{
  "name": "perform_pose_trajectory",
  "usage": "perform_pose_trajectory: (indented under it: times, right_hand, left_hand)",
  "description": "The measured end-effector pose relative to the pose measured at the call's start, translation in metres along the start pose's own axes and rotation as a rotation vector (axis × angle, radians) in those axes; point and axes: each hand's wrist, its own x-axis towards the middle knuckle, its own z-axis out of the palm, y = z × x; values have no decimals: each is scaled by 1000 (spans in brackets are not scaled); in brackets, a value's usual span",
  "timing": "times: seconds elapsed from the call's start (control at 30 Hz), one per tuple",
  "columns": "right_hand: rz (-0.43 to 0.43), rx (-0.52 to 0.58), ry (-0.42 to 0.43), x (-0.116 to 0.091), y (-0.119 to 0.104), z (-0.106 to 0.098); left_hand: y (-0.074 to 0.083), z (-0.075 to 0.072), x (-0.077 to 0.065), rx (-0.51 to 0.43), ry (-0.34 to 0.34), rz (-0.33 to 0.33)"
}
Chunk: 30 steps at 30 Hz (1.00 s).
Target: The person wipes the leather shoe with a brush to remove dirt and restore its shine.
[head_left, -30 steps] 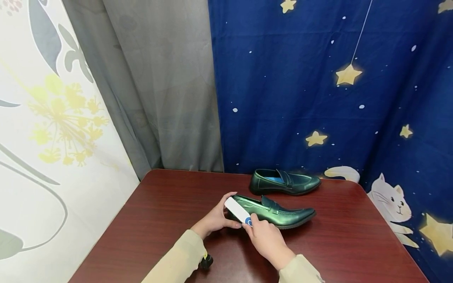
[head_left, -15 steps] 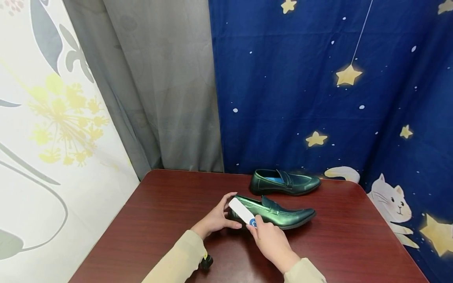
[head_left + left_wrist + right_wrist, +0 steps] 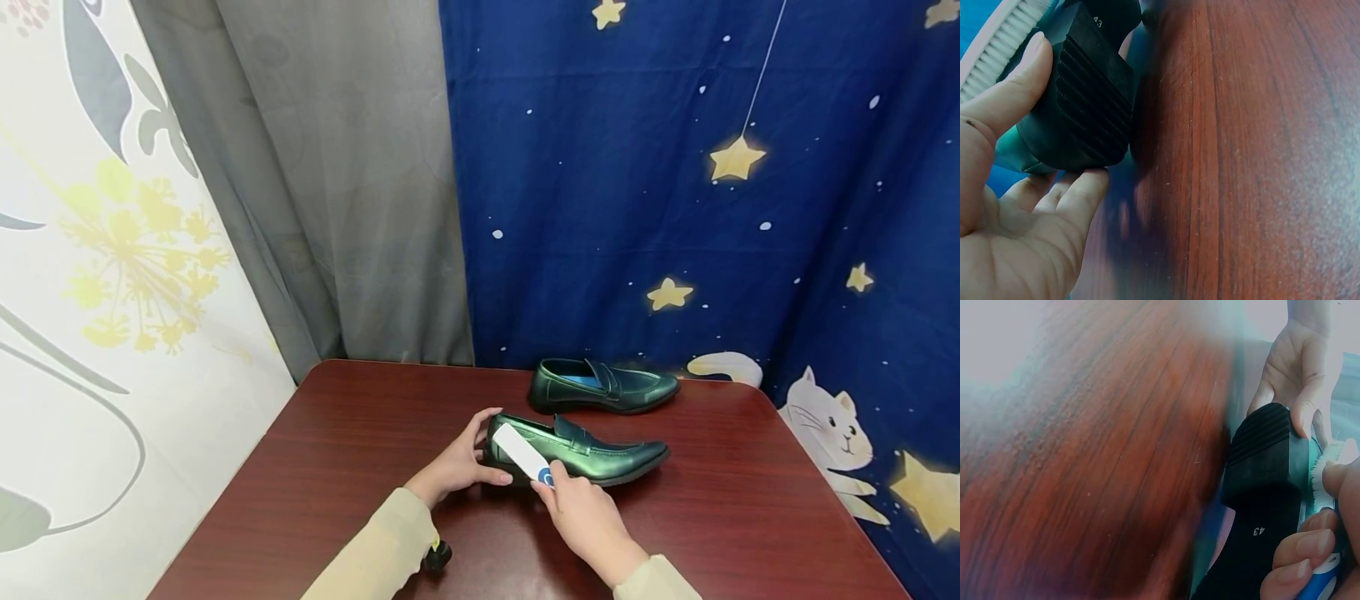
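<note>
Head view: the right hand (image 3: 591,515) pinches the brush (image 3: 521,452) by its handle (image 3: 1320,580), bristles (image 3: 999,47) at the side of the near shoe (image 3: 618,460) over the table (image 3: 360,442); the left hand (image 3: 456,463) grips its heel (image 3: 1094,103). Light strokes against a steady heel should work best.

Grey curtain (image 3: 367,183) hangs beside starry blue curtain (image 3: 600,192); floral panel (image 3: 127,267) leftmost.

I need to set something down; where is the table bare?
Bare: the table left of the left hand and left sleeve; also right of the near shoe and far shoe. Crowded: the middle, where the left hand grips the near shoe's heel and the right hand holds the brush at its side, the far shoe close behind.
</note>
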Motion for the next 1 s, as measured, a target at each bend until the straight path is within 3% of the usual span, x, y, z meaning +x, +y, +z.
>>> perform_pose_trajectory:
  times: [0.33, 1.0]
  right_hand:
    - [44, 5, -18, -8, 8, -4]
    - [51, 0, -27, -19, 27, -10]
  left_hand:
    - [-2, 0, 1, -21, -3, 0]
    - [-2, -1, 0, -34, -24, 10]
